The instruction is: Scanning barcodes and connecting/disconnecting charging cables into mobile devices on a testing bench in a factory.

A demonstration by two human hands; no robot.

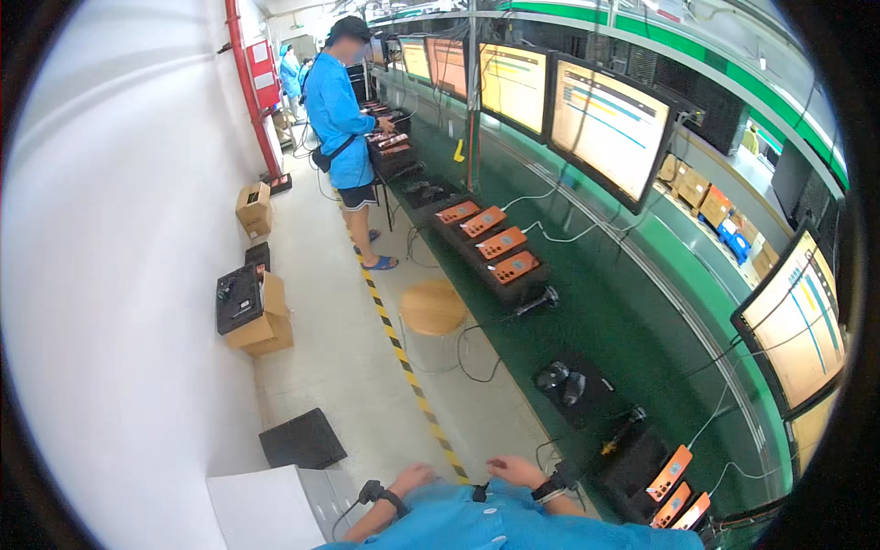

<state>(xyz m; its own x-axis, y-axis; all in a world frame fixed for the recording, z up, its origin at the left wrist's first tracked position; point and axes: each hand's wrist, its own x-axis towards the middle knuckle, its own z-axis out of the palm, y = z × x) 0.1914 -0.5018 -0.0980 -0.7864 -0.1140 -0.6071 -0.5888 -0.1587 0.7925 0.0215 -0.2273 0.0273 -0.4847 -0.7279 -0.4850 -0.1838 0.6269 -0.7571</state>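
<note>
My left hand point(414, 477) is in front of my blue smock, above the pale floor. Its fingers are loosely bent and nothing shows in them. Across a gap, my right hand point(516, 470) is likewise empty, its fingers slightly apart, near the green bench's edge. Bands with small black devices circle both wrists. To the right of my right hand, orange phones point(670, 473) lean on a black block point(629, 465), with white cables running from them. Farther along the green bench point(632, 321), more orange phones point(501, 242) rest in a row on another black block point(477, 259).
A co-worker point(340, 115) in blue stands at the bench farther off. Monitors point(610, 128) line its back. A round wooden stool point(434, 307) stands beside the bench. Cartons point(262, 323) and a white cabinet point(261, 504) are along the left wall. Loose cables point(477, 367) hang near the stool.
</note>
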